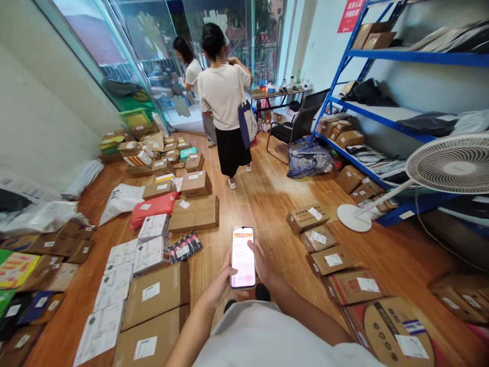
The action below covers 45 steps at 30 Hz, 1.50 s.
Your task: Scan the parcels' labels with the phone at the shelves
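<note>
A smartphone [243, 265] with a bright white and orange screen is held upright in front of my body, near the middle of the view. My left hand [220, 282] is wrapped round its lower left side, the thumb lying over the screen's edge. On the right side, my right hand [263, 262] grips the phone, and its thumb rests on the upper part of the screen. The fingers behind the phone are mostly hidden. Beyond it, on the floor to the left, lie a pack of dark bottles [186, 247] and a long cardboard box [194, 213].
Rows of parcels, among them white boxes [113, 286] and a red bag [153, 210], line the left floor. More cartons [334, 260] lie right. A white fan [354, 218] stands by blue shelves [416, 57]. Two people [221, 97] stand ahead near glass doors, left of a chair [301, 122].
</note>
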### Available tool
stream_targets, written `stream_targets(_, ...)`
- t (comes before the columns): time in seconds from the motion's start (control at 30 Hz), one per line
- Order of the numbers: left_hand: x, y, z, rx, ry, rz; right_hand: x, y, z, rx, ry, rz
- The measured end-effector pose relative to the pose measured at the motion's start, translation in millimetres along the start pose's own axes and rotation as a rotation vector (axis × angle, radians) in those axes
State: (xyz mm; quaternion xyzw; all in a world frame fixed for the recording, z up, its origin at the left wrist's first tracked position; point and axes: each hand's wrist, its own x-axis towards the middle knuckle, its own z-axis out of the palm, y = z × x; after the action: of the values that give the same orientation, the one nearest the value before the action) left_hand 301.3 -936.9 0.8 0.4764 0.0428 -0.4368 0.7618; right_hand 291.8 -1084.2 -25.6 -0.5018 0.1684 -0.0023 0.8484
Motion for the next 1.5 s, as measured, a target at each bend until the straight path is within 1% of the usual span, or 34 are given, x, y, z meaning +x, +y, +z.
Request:
stream_targets(0.07, -5, -1, -2.8, 0.000, 0.034, 0.030, -9, -2, 1, -0.081, -0.046, -0.062)
stream_targets(0.1, -8, -1, -3.5, 0.004, 0.053, 0.047, -14, -3, 2, -0.096, -0.088, -0.066)
stream_targets(0.17, -15, 0, -4.0, 0.011, 0.081, 0.075, -21, -4, 4, -0.077, -0.203, -0.031)
stream_targets(0.27, -24, 3, -5.0, 0.018, 0.087, 0.085, -26, -2, 6, -0.021, -0.362, 0.014)
stream_targets(0.37, -32, 4, -8.8, -0.026, 0.086, 0.090, -27, 5, 8, -0.039, -0.412, -0.013)
stream_targets(0.5, -39, 2, -16.0, -0.117, 0.080, 0.119, -29, 9, 12, -0.144, -0.471, -0.038)
stream_targets(0.6, -42, 2, -19.8, -0.144, 0.086, 0.144, -33, 8, 17, -0.219, -0.479, -0.060)
stream_targets(0.7, -44, 1, -21.2, -0.132, 0.099, 0.173, -36, 8, 21, -0.237, -0.480, -0.087)
stream_targets(0.9, -50, 4, -16.7, -0.058, 0.119, 0.111, -37, 11, 19, -0.154, -0.491, -0.077)
stream_targets(1.07, -50, 5, -13.5, -0.041, 0.128, 0.099, -38, 11, 20, -0.137, -0.484, -0.066)
stream_targets(1.17, -48, 2, -16.1, -0.059, 0.127, 0.113, -41, 10, 22, -0.127, -0.448, -0.060)
stream_targets(1.33, -44, -3, -19.9, -0.083, 0.136, 0.134, -43, 7, 25, -0.173, -0.376, -0.083)
stream_targets(1.4, -44, -2, -17.8, -0.068, 0.138, 0.120, -44, 6, 25, -0.150, -0.381, -0.067)
stream_targets(1.5, -47, 2, -12.2, -0.010, 0.133, 0.084, -45, 4, 25, -0.085, -0.432, -0.022)
